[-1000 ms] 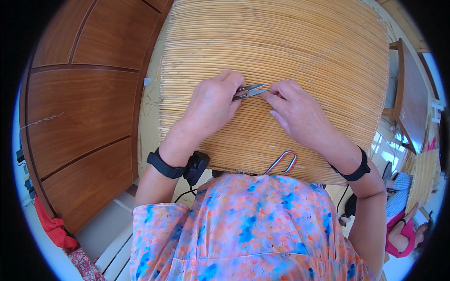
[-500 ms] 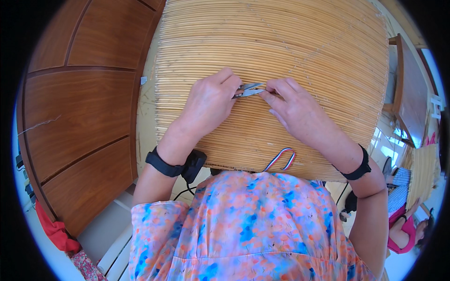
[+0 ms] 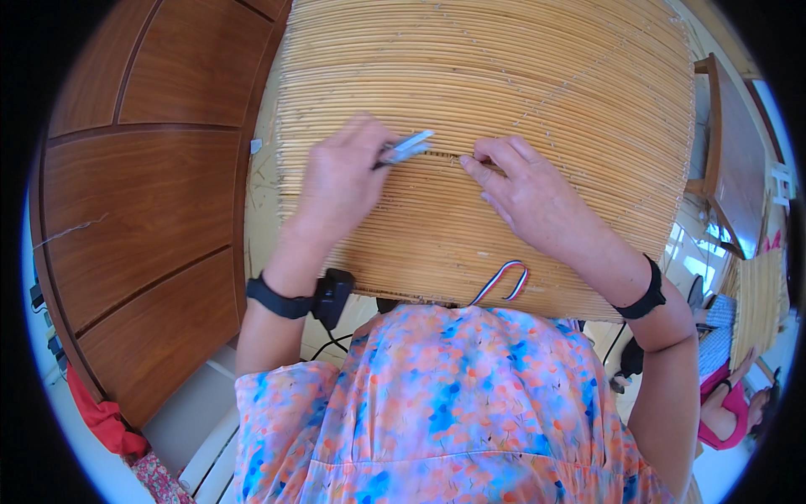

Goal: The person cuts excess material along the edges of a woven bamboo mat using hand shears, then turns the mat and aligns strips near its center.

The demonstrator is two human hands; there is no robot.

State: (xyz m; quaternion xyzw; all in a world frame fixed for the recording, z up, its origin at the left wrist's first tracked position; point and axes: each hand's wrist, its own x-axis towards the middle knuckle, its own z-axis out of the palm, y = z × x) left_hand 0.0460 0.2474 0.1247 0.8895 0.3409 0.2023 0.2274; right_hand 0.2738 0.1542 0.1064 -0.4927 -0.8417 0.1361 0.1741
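Note:
A wide mat of thin straw-coloured sticks (image 3: 420,218) lies in front of me, its rows running crosswise and stitched with pale thread. My left hand (image 3: 342,172) is closed round a small pair of scissors (image 3: 410,147), slightly blurred, whose metal blades point right over the mat. Its grip hides the handles. My right hand (image 3: 525,181) rests to the right of the blade tips, thumb and forefinger pinched together at the mat's surface. Whatever they hold is too small to make out. Between the two hands a short dark gap shows among the sticks.
A striped ribbon loop (image 3: 508,279) lies at the mat's near edge. Brown wooden panelling (image 3: 159,202) stands to the left. At the right are a wooden-edged table (image 3: 735,160) and, further off, another person (image 3: 729,416) beside a similar mat (image 3: 756,302).
My left hand has drawn the scissors left and slightly up, away from my right fingertips. My right hand has stayed nearly in place, still pinched.

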